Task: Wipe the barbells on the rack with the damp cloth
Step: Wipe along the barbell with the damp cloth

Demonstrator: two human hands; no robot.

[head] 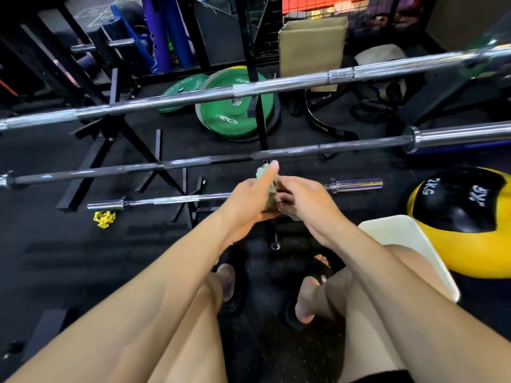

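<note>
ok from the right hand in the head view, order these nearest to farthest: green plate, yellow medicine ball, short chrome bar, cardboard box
From the right hand:
1. short chrome bar, just beside it, to its right
2. yellow medicine ball, farther right on the floor
3. green plate, ahead, to the left
4. cardboard box, ahead, behind the barbells

green weight plates (pixel 235 106), yellow-black medicine ball (pixel 464 217), cardboard box (pixel 312 48), white stool (pixel 401 239)

The black rubber floor (pixel 69 258) is carrying green weight plates (pixel 237 106) lying toward its far edge, a yellow-and-black medicine ball (pixel 464 217) sitting at its right edge, and a small yellow clip (pixel 104 218) lying toward its left, beside the black rack feet (pixel 83 175).
</note>
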